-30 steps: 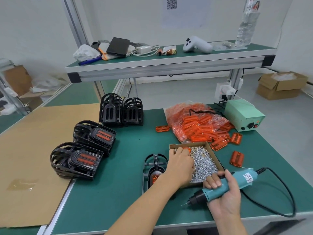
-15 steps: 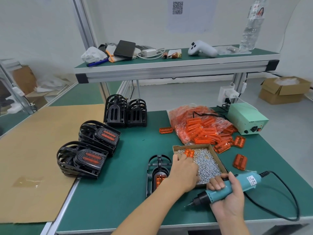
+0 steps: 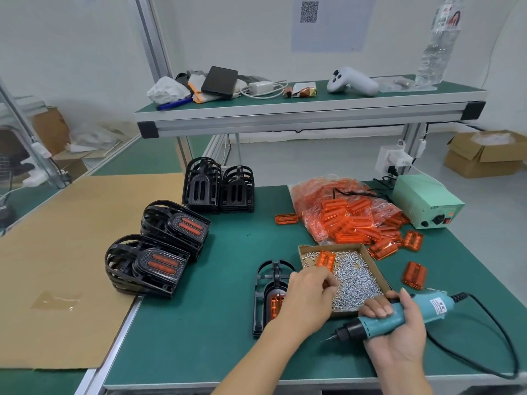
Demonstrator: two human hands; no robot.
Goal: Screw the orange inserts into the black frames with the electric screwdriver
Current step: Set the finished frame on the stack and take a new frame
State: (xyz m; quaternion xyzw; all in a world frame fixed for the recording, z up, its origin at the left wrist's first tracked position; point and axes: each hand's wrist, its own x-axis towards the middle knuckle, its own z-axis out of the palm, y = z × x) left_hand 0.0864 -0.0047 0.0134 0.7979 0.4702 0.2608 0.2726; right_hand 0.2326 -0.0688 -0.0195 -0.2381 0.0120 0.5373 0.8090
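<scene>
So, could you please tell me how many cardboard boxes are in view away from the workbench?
3: an open cardboard box on the floor at far right, one at far left behind the frame post, and a low one beside it. Others may be hidden.

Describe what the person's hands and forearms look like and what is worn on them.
Both forearms are bare, with no sleeves in view. The left hand and the right hand wear no gloves, and no rings, watch or wristband show. The right-hand fingernails are short and unpainted.

Assembly workshop (green-matted workbench [image 3: 216, 323])
</scene>
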